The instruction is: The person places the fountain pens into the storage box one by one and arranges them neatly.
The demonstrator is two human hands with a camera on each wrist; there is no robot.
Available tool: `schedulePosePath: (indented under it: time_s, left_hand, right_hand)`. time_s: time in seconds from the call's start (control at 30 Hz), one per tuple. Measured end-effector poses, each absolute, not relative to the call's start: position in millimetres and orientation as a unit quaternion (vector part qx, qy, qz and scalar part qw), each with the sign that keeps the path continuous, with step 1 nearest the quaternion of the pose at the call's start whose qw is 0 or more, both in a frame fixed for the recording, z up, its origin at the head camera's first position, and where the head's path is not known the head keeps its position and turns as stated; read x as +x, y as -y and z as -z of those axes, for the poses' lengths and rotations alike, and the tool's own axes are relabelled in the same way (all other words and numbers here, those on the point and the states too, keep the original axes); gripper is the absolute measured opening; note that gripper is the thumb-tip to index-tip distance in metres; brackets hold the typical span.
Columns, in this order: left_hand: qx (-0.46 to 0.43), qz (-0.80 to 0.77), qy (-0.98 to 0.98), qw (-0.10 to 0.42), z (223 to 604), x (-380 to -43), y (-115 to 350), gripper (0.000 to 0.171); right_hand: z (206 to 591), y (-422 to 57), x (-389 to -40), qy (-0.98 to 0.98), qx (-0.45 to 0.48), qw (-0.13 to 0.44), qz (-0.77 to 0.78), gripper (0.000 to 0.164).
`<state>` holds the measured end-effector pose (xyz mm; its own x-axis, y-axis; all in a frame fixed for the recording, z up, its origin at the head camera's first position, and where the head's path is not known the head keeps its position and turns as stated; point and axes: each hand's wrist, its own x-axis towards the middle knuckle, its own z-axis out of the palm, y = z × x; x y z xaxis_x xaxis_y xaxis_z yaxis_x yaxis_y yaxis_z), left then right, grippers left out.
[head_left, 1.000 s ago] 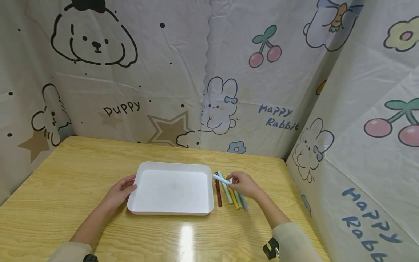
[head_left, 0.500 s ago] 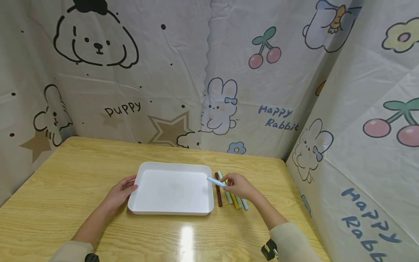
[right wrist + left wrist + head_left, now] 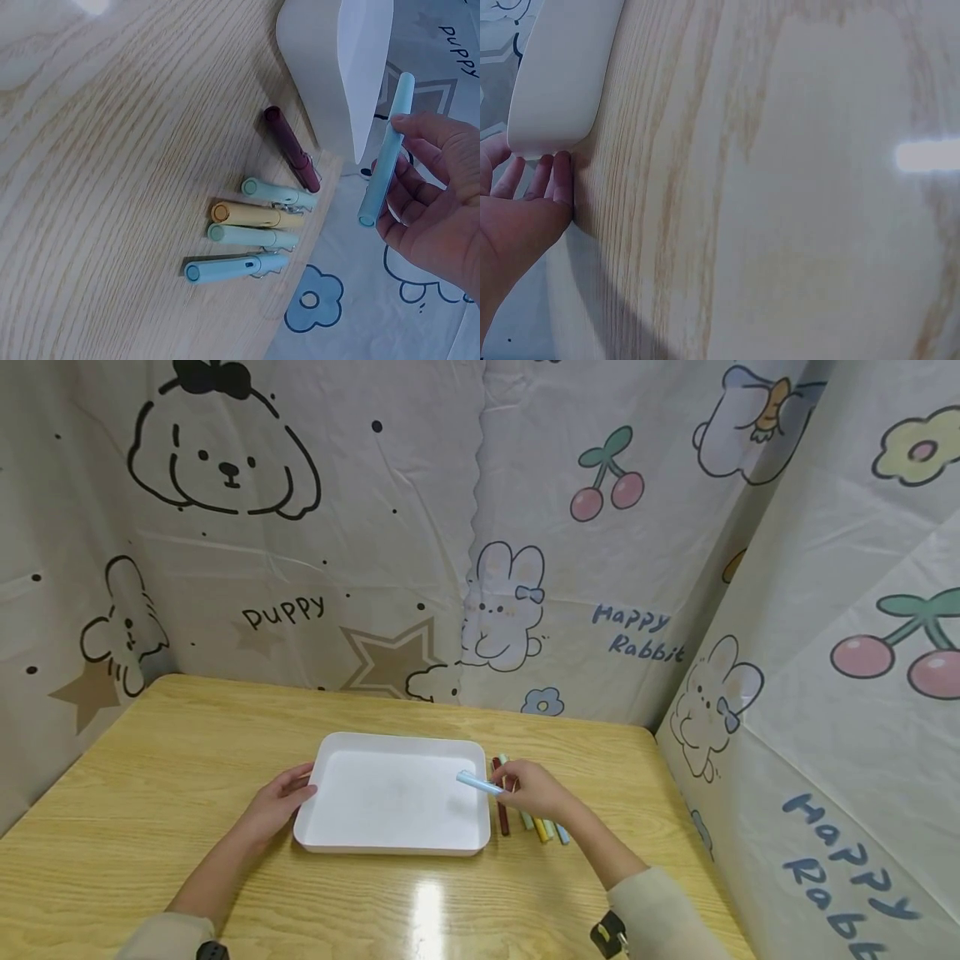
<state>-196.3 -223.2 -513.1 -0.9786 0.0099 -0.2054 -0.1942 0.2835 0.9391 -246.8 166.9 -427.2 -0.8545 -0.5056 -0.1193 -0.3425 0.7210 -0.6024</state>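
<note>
A white tray (image 3: 390, 797) lies on the wooden table. My left hand (image 3: 277, 802) grips its left edge, the thumb at the rim and the fingers against the underside in the left wrist view. Between thumb and fingers, my right hand (image 3: 534, 787) pinches a light blue pen (image 3: 477, 782), raised over the tray's right rim. Below that hand, several capped pens lie side by side on the table: a dark red pen (image 3: 289, 146), a yellow pen (image 3: 255, 215), two pale green ones and another blue pen (image 3: 232, 268). In the head view the right hand partly covers them.
The wooden table (image 3: 225, 718) meets a cartoon-printed cloth (image 3: 390, 552) at the back and on the right side. The dark red pen lies close beside the tray's right wall.
My right hand has moved left with the light blue pen, from above the other pens to over the tray's right side. The left hand stays on the tray's edge.
</note>
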Motion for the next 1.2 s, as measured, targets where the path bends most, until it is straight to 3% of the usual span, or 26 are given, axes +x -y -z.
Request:
schedulePosePath:
  time_s: [1.2]
  left_hand:
    - [-0.068, -0.604, -0.789, 0.086, 512, -195, 220, 0.057]
  right_hand:
    - [440, -100, -240, -0.904, -0.319, 0.157, 0.236, 0.02]
